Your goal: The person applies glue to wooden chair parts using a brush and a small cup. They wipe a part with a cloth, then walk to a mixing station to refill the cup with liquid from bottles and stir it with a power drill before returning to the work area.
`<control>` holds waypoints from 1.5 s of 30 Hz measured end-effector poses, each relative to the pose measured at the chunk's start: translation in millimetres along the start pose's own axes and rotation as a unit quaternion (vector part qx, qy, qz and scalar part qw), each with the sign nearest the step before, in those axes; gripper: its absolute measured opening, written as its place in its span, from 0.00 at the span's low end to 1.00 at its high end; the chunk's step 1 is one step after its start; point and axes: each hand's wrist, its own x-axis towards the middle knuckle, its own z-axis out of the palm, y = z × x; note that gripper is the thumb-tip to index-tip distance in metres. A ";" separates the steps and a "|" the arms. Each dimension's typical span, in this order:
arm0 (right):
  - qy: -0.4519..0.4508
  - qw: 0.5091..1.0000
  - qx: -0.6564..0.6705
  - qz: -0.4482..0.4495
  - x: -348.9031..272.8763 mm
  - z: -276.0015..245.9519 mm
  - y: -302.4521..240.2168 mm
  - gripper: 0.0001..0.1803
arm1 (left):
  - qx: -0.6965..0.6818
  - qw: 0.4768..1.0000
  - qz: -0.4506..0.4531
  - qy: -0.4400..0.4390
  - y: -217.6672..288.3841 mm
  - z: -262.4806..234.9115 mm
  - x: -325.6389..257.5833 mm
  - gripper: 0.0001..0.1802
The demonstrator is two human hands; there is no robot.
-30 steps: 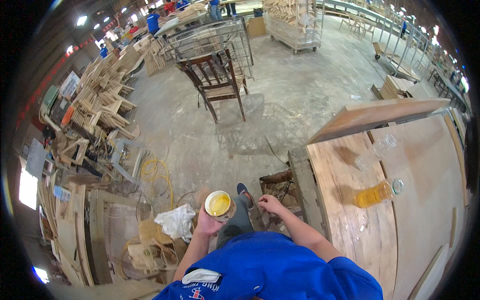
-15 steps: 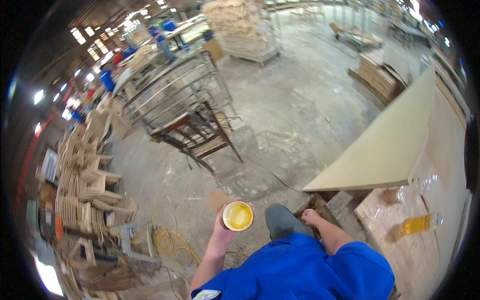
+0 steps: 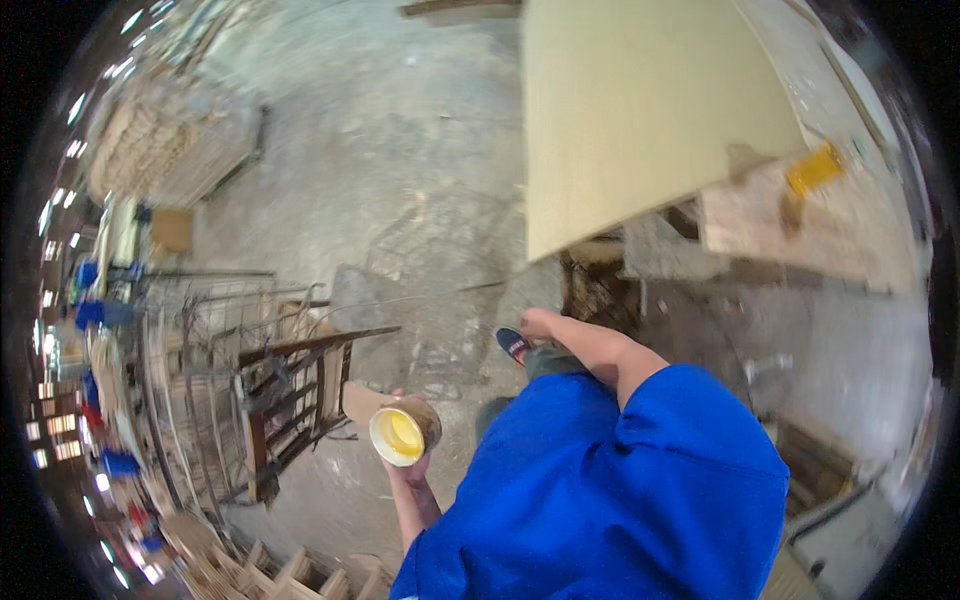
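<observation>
My left hand (image 3: 410, 465) grips a cup (image 3: 418, 420) from below and behind. The cup has a white rim, a brownish outside and yellow liquid inside, and it tilts so that its mouth faces me. A flat brown piece (image 3: 365, 400) shows just beyond the cup; whether it lies on the floor or touches my fingers, I cannot tell. My right hand (image 3: 538, 323) hangs in front of my body above my dark shoe (image 3: 512, 343). Its fingers are curled in, slightly blurred, and nothing shows in them.
A dark wooden chair-like frame (image 3: 300, 395) and a metal rack (image 3: 190, 340) stand left. A large pale board (image 3: 650, 120) juts out at the upper right, beside a bottle of yellow liquid (image 3: 815, 170) on a wooden surface (image 3: 830, 235). Stacked wood pieces (image 3: 165, 140) sit farther off.
My view has swung right, so the rack and frame now lie farther left and the board fills more. The cup has tipped toward me. My right arm reaches farther forward.
</observation>
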 end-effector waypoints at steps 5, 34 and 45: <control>0.142 0.951 0.274 0.006 -62.6 32.8 -38.8 0.17 | 0.065 0.977 -0.204 0.010 10.6 10.4 64.3 0.25; 0.614 0.070 0.786 -0.025 -32.0 334.4 421.3 0.18 | 0.259 0.840 -0.414 -0.234 -419.2 -193.0 309.1 0.18; 0.775 0.583 0.197 0.143 -55.1 204.5 300.4 0.15 | 0.106 0.784 -0.424 -0.442 -477.4 -98.9 257.4 0.23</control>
